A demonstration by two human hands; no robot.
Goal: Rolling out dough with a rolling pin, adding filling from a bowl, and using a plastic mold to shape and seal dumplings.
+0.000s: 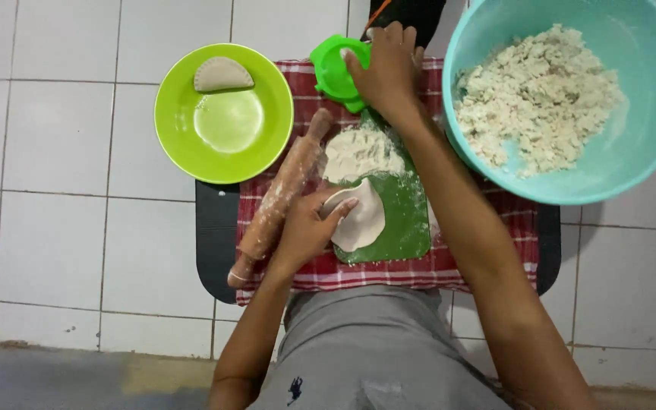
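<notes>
One dough round [360, 216] lies on the green board [404, 216], toward its near left corner. My left hand [309, 228] has the fingers half curled, lifting the round's left edge; the rest of the round lies flat on the board. One heap of flour [360, 152] sits on the board's far end, just beyond the round.

My right hand [387, 70] reaches to the cloth's far edge and rests, fingers bent, on the one green press [335, 70]. I cannot tell whether it grips the press or only touches it.

One rolling pin [279, 199] lies aslant along the cloth's [449, 266] left edge, touching my left hand, its far end near the press. One checked cloth carries the board; it lies on one dark mat [216, 235] on the tiled floor [55, 167].

Bowls: two. One green bowl [184, 129] at the cloth's far left corner holds one folded pastry [223, 74]. One teal bowl [647, 159] at the far right corner holds crumbled white filling [537, 99].
</notes>
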